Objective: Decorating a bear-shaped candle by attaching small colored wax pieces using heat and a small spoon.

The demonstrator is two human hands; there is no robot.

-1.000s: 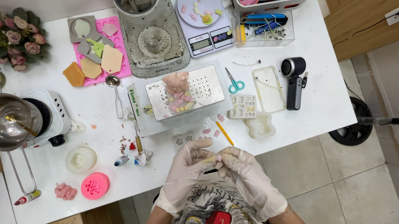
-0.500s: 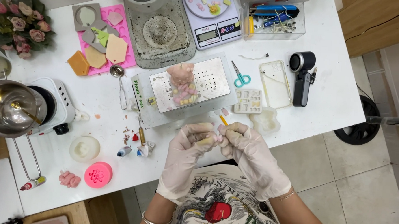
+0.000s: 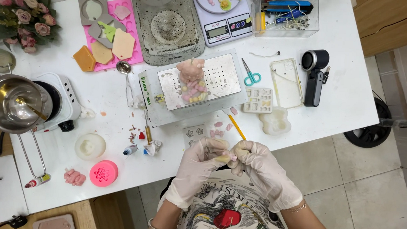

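Both hands wear white gloves and meet at the near edge of the white table [image 3: 342, 88]. My left hand [image 3: 199, 167] and my right hand [image 3: 260, 169] pinch one tiny pink wax piece [image 3: 232, 157] between their fingertips. Just beyond them lie a yellow pencil [image 3: 236, 126], several loose pink wax bits [image 3: 219, 132] and a small flat flower mould [image 3: 194, 135]. A pink bear-shaped wax figure [image 3: 191, 79] with pastel pieces stands on a perforated metal plate [image 3: 219, 78].
A steel pot [image 3: 7, 102] sits on a white hotplate [image 3: 62, 104] at left. Round moulds [image 3: 104, 173] and a pink wax figure [image 3: 74, 177] lie near the front. Teal scissors [image 3: 251, 76], a white scale [image 3: 221, 14], a pink tray [image 3: 133, 47] and flowers [image 3: 22, 17] stand behind.
The view has drifted, so the table sits higher and further right in the frame. My hands rose toward the table edge half a second ago and are now lower again, still pinching the pink piece.
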